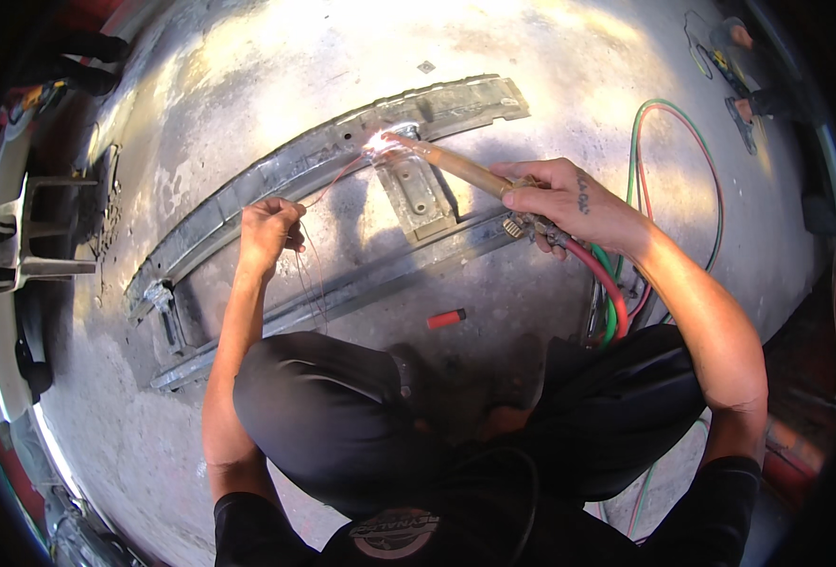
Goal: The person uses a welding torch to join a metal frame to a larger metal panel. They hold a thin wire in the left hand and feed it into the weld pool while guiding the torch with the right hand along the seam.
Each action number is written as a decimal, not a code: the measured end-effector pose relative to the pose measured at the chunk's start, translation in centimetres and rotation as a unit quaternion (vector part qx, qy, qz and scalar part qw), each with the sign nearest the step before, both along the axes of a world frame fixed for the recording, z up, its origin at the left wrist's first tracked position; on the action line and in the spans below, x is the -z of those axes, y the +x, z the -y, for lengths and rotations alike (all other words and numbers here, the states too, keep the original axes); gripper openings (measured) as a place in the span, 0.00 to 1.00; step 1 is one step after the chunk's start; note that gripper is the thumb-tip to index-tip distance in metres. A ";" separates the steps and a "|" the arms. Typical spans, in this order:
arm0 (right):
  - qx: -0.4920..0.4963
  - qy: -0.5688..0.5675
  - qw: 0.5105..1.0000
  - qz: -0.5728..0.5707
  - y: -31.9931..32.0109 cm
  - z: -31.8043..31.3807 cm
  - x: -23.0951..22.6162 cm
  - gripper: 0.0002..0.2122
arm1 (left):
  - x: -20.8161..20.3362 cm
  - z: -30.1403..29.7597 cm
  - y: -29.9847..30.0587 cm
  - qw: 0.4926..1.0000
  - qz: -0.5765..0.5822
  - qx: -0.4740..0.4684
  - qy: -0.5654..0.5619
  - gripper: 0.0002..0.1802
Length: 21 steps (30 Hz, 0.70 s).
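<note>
- Nearest me, a small red object [446,318] lies on my side of the curved beam, beyond the knees.
- Past it, a straight rail [342,288] runs below the beam, roughly along it.
- My right hand [564,203], to the beam's lower right, is wrapped around the torch [465,170], whose long axis slants up-left toward the beam.
- My left hand [271,231], at the beam's near edge, pinches a thin wire [336,181] that rises rightward; this hand looks nearer the beam, though I can't judge its height above it.
- Torch tip and wire converge from opposite sides on a glow where the bracket [416,194] meets the beam.
- Farthest, the curved beam [456,104] itself stretches lower left to upper right, ahead of both hands.
</note>
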State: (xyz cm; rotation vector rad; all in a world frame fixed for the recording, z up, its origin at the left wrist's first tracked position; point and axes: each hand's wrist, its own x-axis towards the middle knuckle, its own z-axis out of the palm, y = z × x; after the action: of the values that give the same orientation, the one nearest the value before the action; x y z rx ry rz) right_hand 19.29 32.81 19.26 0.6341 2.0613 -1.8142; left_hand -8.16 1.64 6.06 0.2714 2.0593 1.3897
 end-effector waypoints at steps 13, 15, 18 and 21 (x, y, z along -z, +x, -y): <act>-0.008 0.003 1.000 -0.007 0.1 -0.3 0.5 0.29 | 0.9 0.0 -0.4 1.000 -0.007 0.011 -0.004 0.08; -0.004 0.007 1.000 -0.002 0.1 -0.3 0.5 0.29 | 1.0 0.1 -0.4 1.000 -0.005 0.012 -0.006 0.08; -0.004 0.005 1.000 -0.001 0.1 -0.4 0.5 0.29 | 1.0 0.1 -0.4 1.000 -0.005 0.013 -0.003 0.08; -0.003 0.002 1.000 -0.001 0.1 -0.3 0.4 0.29 | 1.2 0.1 -0.5 1.000 -0.003 0.015 -0.001 0.08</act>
State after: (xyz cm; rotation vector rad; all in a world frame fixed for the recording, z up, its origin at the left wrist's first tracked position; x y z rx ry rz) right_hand 19.40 33.10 18.84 0.6263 2.0669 -1.8084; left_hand -8.66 1.52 4.85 0.3039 2.0533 1.3709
